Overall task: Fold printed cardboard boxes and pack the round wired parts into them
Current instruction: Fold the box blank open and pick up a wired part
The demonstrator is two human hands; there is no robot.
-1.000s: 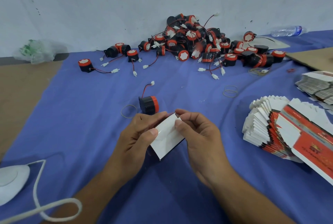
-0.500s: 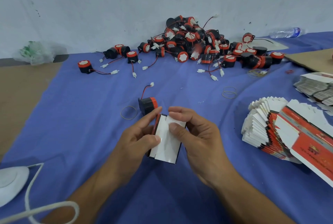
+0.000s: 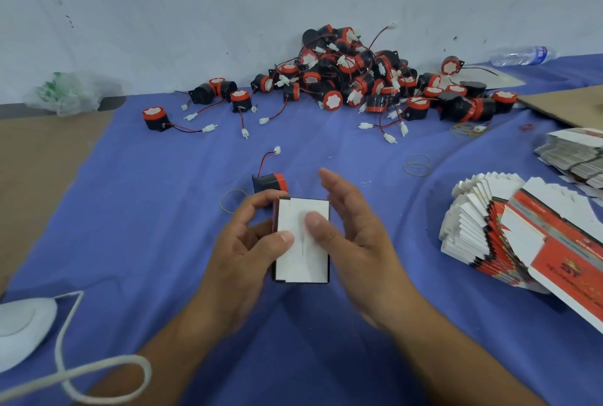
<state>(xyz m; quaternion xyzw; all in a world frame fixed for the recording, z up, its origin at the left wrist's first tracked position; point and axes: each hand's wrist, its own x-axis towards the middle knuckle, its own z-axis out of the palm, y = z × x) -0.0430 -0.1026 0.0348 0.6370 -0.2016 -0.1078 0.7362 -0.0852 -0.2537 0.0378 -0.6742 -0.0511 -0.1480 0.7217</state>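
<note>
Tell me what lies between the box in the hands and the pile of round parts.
In the head view, a single round part lies just beyond the box, its wire running toward the pile; the rest is bare cloth.

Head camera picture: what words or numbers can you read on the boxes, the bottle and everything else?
No text here can be read for sure.
Fanned flat red and white printed cardboard boxes: a gold logo and a line of print, too blurred to read.
Clear plastic water bottle: blue label, too small to read.
Half-folded white cardboard box: the face that shows is blank.
</note>
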